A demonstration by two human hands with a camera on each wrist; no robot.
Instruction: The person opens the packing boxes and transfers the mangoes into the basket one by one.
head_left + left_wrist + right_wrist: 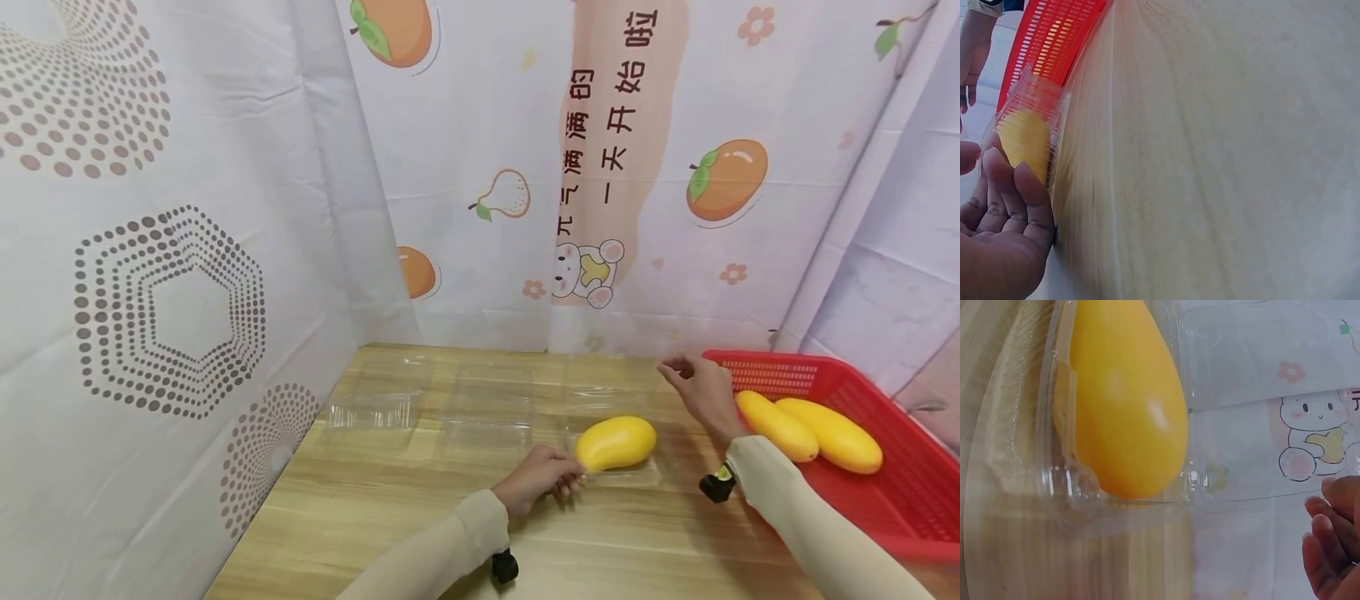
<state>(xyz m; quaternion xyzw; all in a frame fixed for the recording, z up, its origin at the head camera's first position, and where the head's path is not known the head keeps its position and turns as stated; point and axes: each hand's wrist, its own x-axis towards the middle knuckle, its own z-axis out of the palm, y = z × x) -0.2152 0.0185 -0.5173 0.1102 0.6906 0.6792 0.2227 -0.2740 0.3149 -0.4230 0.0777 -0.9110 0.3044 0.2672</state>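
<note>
A yellow mango-shaped fruit [617,443] lies in the base of a clear plastic box [630,478], whose lid [1241,450] is raised at the back. My left hand [542,479] holds the base's front left corner between bent fingers and thumb. In the left wrist view, the left hand [1010,219] is beside the box, and the fruit [1025,140] looks blurred. My right hand [701,392] is at the lid's right edge with loosely bent fingers. In the right wrist view, its fingertips [1319,534] are near the lid's corner; contact is unclear.
Two more clear plastic boxes, a middle one [491,400] and a left one [371,412], lie open along the wooden table [360,517]. A red basket [847,517] at the right holds two yellow fruits [832,435]. Printed curtains [465,108] hang behind the table.
</note>
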